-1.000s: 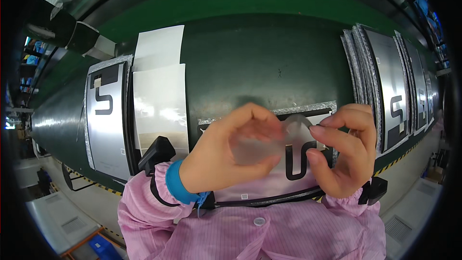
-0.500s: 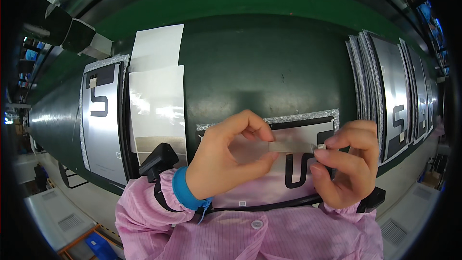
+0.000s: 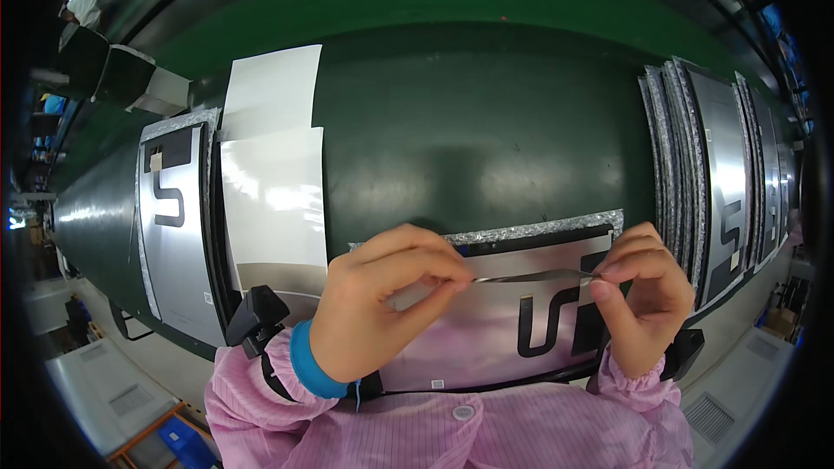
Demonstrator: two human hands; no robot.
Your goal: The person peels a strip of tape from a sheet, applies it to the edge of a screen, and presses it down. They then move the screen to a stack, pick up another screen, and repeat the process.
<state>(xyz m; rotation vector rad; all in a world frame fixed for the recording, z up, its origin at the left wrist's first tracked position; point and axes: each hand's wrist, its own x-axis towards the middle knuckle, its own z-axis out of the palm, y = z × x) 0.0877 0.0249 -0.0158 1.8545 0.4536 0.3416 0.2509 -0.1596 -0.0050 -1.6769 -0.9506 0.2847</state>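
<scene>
Between my two hands stretches a thin grey strip (image 3: 530, 277), seen almost edge-on. My left hand (image 3: 387, 300) pinches its left end between thumb and fingers, and a blue band circles that wrist. The right end is pinched in my right hand (image 3: 638, 291). Below the strip lies a flat silver panel (image 3: 469, 339) with a black border and a black S-shaped flex cable (image 3: 552, 330). Bubble-lined grey padding (image 3: 521, 226) shows along the panel's far edge. My hands hide parts of the panel's left and right sides.
At left lies a similar silver panel (image 3: 178, 252) on padding, beside overlapping glossy white sheets (image 3: 274, 200). Several more panels (image 3: 721, 165) with padding stand stacked at right. All rest on a dark green table (image 3: 460, 130). A blue bin (image 3: 187, 445) is at lower left.
The strip has turned from showing its flat face to nearly edge-on. My hands have drawn slightly apart, the left one moving left, and the right hand's fingers have closed together more.
</scene>
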